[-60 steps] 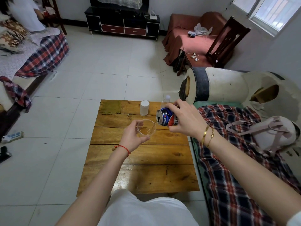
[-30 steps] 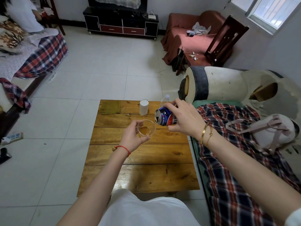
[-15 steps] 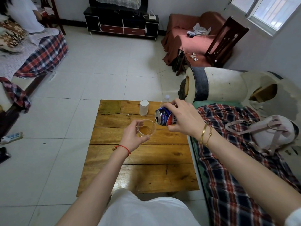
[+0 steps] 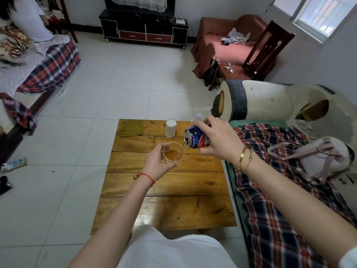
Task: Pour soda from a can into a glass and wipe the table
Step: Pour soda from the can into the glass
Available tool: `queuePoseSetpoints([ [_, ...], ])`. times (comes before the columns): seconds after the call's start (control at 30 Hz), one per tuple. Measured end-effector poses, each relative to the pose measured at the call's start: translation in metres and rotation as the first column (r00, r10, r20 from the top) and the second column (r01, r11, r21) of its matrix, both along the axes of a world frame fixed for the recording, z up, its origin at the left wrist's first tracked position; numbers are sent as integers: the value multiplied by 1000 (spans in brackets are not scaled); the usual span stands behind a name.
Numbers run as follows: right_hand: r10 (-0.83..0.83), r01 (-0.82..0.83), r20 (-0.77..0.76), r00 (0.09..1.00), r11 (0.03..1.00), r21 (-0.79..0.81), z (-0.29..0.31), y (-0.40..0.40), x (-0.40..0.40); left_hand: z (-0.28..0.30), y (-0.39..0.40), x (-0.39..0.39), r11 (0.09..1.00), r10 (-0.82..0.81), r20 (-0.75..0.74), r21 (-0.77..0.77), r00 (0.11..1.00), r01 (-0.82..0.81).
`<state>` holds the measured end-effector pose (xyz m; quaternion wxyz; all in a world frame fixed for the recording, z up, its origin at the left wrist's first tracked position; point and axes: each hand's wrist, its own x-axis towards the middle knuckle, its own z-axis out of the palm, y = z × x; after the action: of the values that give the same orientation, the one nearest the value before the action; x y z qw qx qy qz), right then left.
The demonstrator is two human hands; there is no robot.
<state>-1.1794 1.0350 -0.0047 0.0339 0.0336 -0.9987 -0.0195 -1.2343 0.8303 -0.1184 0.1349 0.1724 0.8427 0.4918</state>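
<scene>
So the wooden plank worktop (image 4: 164,190) takes up the middle of the view, sitting on a pale tiled floor (image 4: 116,84). Off to the right there's a sofa (image 4: 270,105) covered with a plaid blanket (image 4: 270,190), and a pinkish backpack (image 4: 320,159) lying on it. Far left is a bed (image 4: 29,74) with another plaid cover, and at the far wall a dark TV cabinet (image 4: 144,29).

Both arms reach out over the worktop. The right hand (image 4: 218,140) is wrapped around a blue and red soda can (image 4: 195,138), tipped on its side with the opening pointing left and down, right at the rim of the glass (image 4: 173,154). The left hand (image 4: 158,161) grips that glass from its near left side, over the middle of the worktop. There's amber soda in the bottom of it.

Further back on the worktop: a white cylinder cup (image 4: 171,128) standing upright, a greenish cloth (image 4: 131,128) lying flat at the far left corner, and a clear bottle (image 4: 196,118) mostly hidden behind the right hand.
</scene>
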Motion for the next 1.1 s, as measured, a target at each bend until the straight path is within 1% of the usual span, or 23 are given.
queuePoseSetpoints([
  [1.1,19,-18,-13,1000,999,48,2,-1,-3,-3,0,0,1000,-4,-10,-11,1000,4],
])
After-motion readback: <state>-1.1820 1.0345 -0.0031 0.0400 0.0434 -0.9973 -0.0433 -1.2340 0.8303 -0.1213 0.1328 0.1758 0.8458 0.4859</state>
